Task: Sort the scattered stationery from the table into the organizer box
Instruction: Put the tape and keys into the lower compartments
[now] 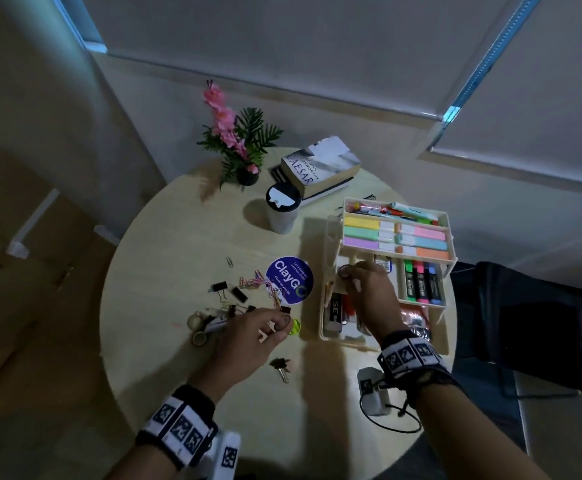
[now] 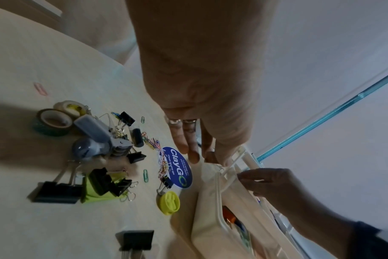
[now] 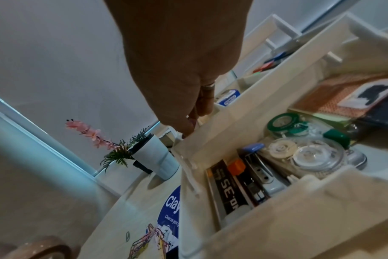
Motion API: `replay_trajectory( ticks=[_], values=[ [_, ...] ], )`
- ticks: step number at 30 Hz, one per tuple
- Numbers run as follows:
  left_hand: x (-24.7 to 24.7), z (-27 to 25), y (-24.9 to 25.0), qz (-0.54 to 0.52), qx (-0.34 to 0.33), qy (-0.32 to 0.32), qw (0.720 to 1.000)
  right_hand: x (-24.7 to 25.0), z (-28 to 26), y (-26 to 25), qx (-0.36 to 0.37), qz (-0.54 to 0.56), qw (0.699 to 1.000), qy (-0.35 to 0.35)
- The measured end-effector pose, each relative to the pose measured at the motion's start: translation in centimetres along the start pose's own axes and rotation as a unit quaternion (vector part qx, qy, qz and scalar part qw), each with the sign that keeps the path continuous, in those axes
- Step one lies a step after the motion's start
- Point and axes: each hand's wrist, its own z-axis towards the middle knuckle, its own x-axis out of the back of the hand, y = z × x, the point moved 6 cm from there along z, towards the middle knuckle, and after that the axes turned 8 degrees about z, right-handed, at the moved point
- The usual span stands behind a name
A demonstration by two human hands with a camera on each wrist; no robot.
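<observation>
The cream organizer box (image 1: 331,332) stands at the table's right with its tiered trays swung open; highlighters and sticky notes fill the upper trays. My right hand (image 1: 348,275) pinches the corner of the middle tray (image 3: 233,112), above the bottom compartment of tape rolls and lead cases. My left hand (image 1: 280,323) hovers over the scattered pile with fingers hanging nearly straight (image 2: 193,154) and nothing between them. Below it lie binder clips (image 1: 219,287), coloured paper clips (image 1: 251,282), tape rolls (image 2: 53,122), a grey stapler (image 2: 95,140) and a yellow-green disc (image 2: 169,203).
A blue ClayGo sticker (image 1: 289,279) lies beside the box. At the back stand a lidded cup (image 1: 281,211), stacked books (image 1: 320,168) and a potted flower (image 1: 237,143). A lone binder clip (image 1: 280,365) and a white device with a cable (image 1: 374,393) sit near the front edge.
</observation>
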Motion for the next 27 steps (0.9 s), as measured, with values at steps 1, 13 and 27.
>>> replay_trajectory(
  ticks=[1,13,27],
  values=[
    [-0.1,-0.3,0.5,0.013,0.000,0.002,1.000,-0.1,0.1,0.0,0.001,-0.005,1.000,0.002],
    [-4.5,7.5,10.1,0.191,-0.110,0.022,0.975,2.7,-2.7,2.4,0.009,0.011,1.000,0.016],
    [-8.3,13.1,12.0,0.377,-0.056,0.039,0.924,5.4,-5.2,3.9,0.066,0.034,0.996,-0.042]
  ],
)
